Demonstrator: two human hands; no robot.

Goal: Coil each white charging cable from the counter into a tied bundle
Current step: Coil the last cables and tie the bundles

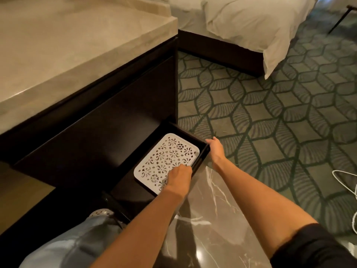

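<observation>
Left hand (pixel 179 177): fingers curled over the front edge of the drawer (pixel 201 159), gripping it.
Right hand (pixel 215 149): clasped round the far corner of the same drawer front.
Drawer: dark, pulled out of the cabinet, under both hands.
Tray (pixel 166 157): white, pierced pattern, flat in the drawer just beyond the left fingers.
Cable (pixel 341 171): white, in loose loops on the carpet, well to the right of the right hand, partly out of view, touched by neither hand.
Cable handling, judged: light, limp, smooth, likely to spring out of a coil. Best pinched near one end, then wound; the plugs are not visible.
Counter (pixel 58 55): pale stone, above and beyond the left hand.
</observation>
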